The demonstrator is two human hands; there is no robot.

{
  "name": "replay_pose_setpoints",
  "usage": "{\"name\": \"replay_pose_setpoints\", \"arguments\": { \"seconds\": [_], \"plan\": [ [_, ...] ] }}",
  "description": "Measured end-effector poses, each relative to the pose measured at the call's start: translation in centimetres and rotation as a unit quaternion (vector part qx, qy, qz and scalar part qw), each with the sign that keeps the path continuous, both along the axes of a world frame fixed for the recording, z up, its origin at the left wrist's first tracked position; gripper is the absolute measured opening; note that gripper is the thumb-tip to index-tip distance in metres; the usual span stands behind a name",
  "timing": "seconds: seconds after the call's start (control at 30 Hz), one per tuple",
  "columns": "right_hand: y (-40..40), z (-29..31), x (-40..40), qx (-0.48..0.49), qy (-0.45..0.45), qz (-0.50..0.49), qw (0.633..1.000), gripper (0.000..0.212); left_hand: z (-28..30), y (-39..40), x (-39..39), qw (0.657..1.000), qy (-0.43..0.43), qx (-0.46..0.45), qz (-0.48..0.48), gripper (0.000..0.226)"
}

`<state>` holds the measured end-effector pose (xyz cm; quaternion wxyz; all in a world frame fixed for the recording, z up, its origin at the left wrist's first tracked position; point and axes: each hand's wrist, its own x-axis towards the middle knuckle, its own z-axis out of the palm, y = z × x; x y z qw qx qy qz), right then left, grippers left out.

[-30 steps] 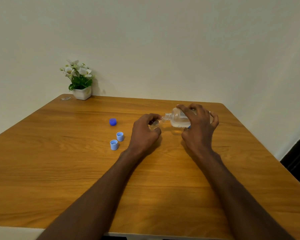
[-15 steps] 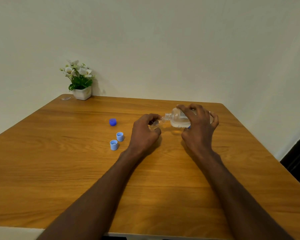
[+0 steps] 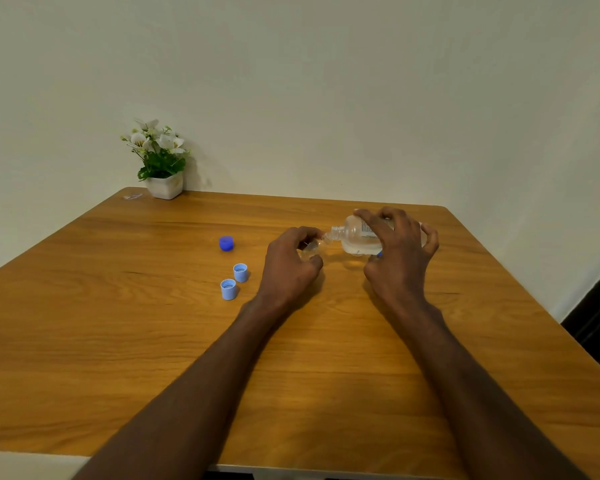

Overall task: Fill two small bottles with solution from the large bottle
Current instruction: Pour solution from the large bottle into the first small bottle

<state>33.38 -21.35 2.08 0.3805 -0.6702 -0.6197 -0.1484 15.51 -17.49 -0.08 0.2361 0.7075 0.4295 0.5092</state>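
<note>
My right hand (image 3: pixel 397 261) grips the large clear bottle (image 3: pixel 355 237), tipped on its side with its open neck pointing left. My left hand (image 3: pixel 290 263) is closed around a small clear bottle (image 3: pixel 312 245), mostly hidden by my fingers, its mouth right at the large bottle's neck. A dark blue cap (image 3: pixel 226 243) and two light blue caps (image 3: pixel 240 272) (image 3: pixel 228 289) lie on the table to the left of my left hand. A second small bottle is not visible; a bit of blue shows under my right hand.
The wooden table (image 3: pixel 153 358) meets a cream wall at the back. A white pot of flowers (image 3: pixel 160 161) stands in the far left corner, with a small clear scrap (image 3: pixel 132 196) beside it. The table's right edge drops to a dark floor.
</note>
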Motion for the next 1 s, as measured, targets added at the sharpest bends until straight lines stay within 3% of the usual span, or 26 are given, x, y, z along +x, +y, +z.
{"name": "replay_pose_setpoints", "arguments": {
  "seconds": [1.0],
  "plan": [
    [0.08, 0.06, 0.34, 0.008, -0.006, -0.004, 1.0, 0.092, 0.21, -0.08, 0.22, 1.0, 0.001, 0.004, -0.001, 0.045]
  ]
}}
